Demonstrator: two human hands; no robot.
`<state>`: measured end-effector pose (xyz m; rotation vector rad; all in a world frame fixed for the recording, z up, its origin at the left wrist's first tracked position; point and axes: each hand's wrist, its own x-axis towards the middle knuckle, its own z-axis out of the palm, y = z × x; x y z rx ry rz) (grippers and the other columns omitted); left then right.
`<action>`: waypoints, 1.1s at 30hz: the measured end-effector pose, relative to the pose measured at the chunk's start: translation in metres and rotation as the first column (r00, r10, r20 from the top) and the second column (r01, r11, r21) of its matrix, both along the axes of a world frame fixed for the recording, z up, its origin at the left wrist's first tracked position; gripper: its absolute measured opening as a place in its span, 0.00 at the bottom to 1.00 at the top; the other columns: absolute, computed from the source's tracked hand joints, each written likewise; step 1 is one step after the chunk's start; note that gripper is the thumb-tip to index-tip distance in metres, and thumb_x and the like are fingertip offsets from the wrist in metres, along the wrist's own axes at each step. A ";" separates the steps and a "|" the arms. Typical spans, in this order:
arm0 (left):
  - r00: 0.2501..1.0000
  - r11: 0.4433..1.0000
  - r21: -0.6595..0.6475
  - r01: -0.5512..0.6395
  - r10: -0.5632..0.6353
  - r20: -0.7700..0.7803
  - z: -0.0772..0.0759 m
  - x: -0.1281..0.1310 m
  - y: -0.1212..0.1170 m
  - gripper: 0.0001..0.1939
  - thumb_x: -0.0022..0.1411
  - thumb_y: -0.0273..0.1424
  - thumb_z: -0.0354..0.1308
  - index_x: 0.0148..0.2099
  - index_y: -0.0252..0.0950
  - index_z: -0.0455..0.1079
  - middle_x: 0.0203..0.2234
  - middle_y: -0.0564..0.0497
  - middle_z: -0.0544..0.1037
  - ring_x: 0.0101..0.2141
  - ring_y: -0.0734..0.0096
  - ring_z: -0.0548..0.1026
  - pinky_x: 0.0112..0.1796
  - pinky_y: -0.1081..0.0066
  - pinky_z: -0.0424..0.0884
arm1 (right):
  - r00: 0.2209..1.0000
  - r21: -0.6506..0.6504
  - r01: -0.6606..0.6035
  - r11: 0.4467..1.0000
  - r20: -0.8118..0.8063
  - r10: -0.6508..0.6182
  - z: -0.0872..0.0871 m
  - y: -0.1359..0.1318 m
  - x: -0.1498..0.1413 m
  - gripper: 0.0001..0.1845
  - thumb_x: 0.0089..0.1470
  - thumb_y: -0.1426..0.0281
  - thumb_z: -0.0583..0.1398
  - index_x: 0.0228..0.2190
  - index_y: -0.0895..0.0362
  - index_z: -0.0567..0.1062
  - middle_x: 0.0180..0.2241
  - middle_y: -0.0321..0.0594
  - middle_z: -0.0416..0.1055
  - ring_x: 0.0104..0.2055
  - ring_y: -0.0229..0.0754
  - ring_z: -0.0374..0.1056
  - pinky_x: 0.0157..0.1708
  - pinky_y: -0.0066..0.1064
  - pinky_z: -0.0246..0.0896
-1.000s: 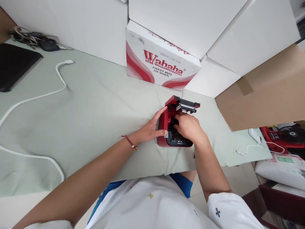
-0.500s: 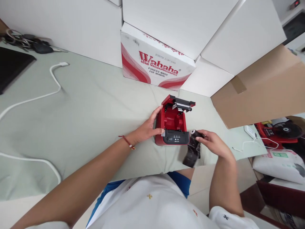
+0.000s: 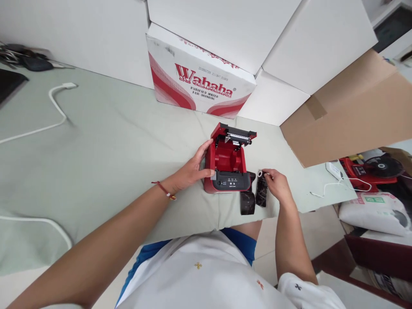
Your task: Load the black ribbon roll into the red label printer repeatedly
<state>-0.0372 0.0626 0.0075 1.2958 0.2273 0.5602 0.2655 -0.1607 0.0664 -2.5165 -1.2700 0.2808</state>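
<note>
A red and black label printer (image 3: 227,161) stands on the cloth-covered table with its lid (image 3: 238,134) raised, and its red paper bay shows no roll. My left hand (image 3: 195,168) grips the printer's left side, thumb on the grey tab at the front corner and fingers along the side wall. To the right of the printer, my right hand (image 3: 276,182) pinches the upper end of a dark roll of label paper (image 3: 262,191) with a white core. A loose dark strip (image 3: 247,202) curls beside the roll, by the printer's front right corner.
A Wahaha water carton (image 3: 199,86) stands behind the printer against white boxes (image 3: 225,30). A brown cardboard box (image 3: 350,111) is at the right. White cables (image 3: 58,103) lie at the left, with keys (image 3: 35,60) at the back. The table's front edge is near my body.
My right hand has turned the dark roll more upright beside the printer, and the loose strip now hangs apart from it. My left hand stays on the printer. The view has shifted slightly.
</note>
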 end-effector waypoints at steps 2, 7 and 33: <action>1.000 1.000 0.002 0.001 -0.001 -0.005 0.000 0.000 0.000 0.61 0.59 0.47 0.75 0.84 0.50 0.43 0.83 0.45 0.50 0.82 0.38 0.41 0.80 0.40 0.43 | 1.000 -0.022 -0.006 1.000 -0.001 0.006 -0.002 0.001 -0.001 0.24 0.62 0.70 0.56 0.54 0.58 0.84 0.55 0.51 0.82 0.49 0.48 0.78 0.61 0.47 0.71; 1.000 1.000 0.004 0.005 -0.005 -0.015 0.001 -0.001 0.000 0.61 0.60 0.47 0.75 0.84 0.50 0.42 0.83 0.44 0.49 0.82 0.39 0.42 0.79 0.39 0.42 | 0.998 -0.119 -0.063 0.991 -0.033 0.060 0.010 -0.002 -0.004 0.26 0.58 0.72 0.60 0.56 0.58 0.83 0.55 0.53 0.83 0.52 0.52 0.79 0.61 0.49 0.70; 0.997 1.000 0.025 -0.015 0.013 0.072 -0.013 0.006 0.002 0.59 0.60 0.43 0.76 0.83 0.51 0.47 0.82 0.45 0.51 0.82 0.42 0.46 0.80 0.42 0.42 | 0.850 -0.356 -0.445 0.822 0.121 0.512 0.095 0.129 -0.132 0.21 0.67 0.73 0.62 0.59 0.56 0.81 0.54 0.51 0.84 0.55 0.57 0.80 0.54 0.42 0.71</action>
